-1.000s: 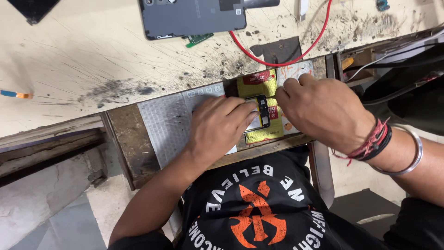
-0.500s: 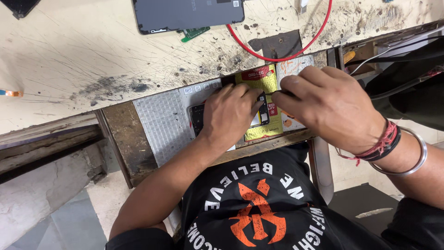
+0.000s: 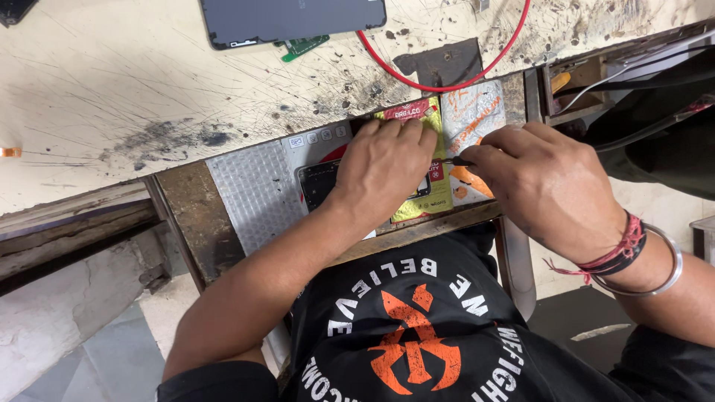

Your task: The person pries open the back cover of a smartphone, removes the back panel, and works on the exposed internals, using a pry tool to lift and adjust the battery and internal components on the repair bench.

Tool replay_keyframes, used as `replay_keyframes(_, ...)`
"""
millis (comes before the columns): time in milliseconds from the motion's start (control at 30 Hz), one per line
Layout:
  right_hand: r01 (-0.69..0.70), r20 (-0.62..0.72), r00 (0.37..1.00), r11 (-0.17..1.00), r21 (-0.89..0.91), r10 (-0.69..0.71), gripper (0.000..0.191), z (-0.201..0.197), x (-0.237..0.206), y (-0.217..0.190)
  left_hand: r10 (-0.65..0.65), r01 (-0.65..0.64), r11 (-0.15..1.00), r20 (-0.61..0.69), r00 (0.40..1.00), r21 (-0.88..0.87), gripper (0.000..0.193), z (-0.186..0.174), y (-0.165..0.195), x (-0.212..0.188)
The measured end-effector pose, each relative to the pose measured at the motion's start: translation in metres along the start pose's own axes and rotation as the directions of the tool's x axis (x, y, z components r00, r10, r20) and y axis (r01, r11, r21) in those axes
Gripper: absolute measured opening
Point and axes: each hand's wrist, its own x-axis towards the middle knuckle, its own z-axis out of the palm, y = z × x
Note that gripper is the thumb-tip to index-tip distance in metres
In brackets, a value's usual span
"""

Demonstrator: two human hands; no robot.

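My left hand lies flat over a dark phone and a yellow packet in an open drawer, pressing them down. Its fingertips reach the packet's red top edge. My right hand is just to the right, with thumb and fingers pinched on a thin dark-tipped tool. The tool's tip points left toward the fingers of my left hand. Most of the phone is hidden under my left hand.
A silver bubble-foil packet and a silver packet with orange marks lie in the drawer. On the scratched bench are a dark flat device, a green circuit board, a red cable and a dark metal plate.
My right hand has drawn back to the right off the yellow packet and now shows the thin tool. My left hand stays over the phone and packet.
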Motion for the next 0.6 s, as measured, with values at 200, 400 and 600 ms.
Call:
replay_keyframes(200, -0.011, 0.030, 0.999, 1.000, 0.001, 0.011, 0.024, 0.009, -0.001, 0.000, 0.152, -0.152, 0.975, 0.009, 0.988, 0.161, 0.010, 0.005, -0.006, 0.000)
replay_keyframes(400, -0.029, 0.044, 0.999, 1.000, -0.013, 0.029, 0.017, 0.013, 0.000, -0.002, 0.188, -0.178, 0.964, -0.034, 0.982, 0.200, 0.012, 0.016, -0.011, -0.002)
replay_keyframes(600, -0.060, 0.089, 0.994, 0.997, -0.044, 0.063, 0.013, 0.012, 0.000, -0.007, 0.161, -0.152, 0.981, -0.066, 0.985, 0.123, 0.015, 0.020, -0.012, -0.006)
